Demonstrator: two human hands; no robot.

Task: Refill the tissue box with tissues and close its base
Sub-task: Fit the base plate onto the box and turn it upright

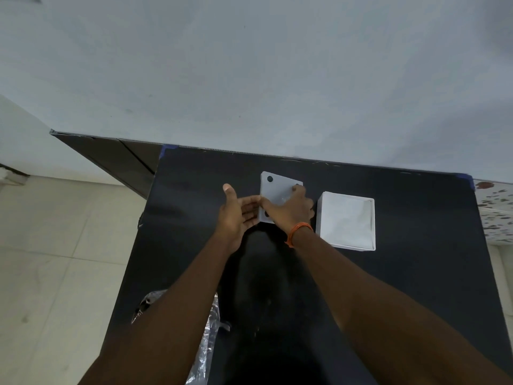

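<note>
A square white base panel [277, 187] with dark round feet at its corners sits near the far middle of the black table [416, 273]. My right hand [291, 209] lies on top of it, fingers spread over its near right part, an orange band at the wrist. My left hand [236, 212] is at the panel's left edge, fingertips touching that edge, thumb raised. Just to the right stands the white tissue box [322, 218], open side up, filled with white tissues [347, 219].
A crumpled clear plastic wrapper [205, 337] lies at the table's near left, partly under my left forearm. A pale wall runs behind the table. A dark cabinet [116, 159] stands at the far left above a tiled floor [55, 259].
</note>
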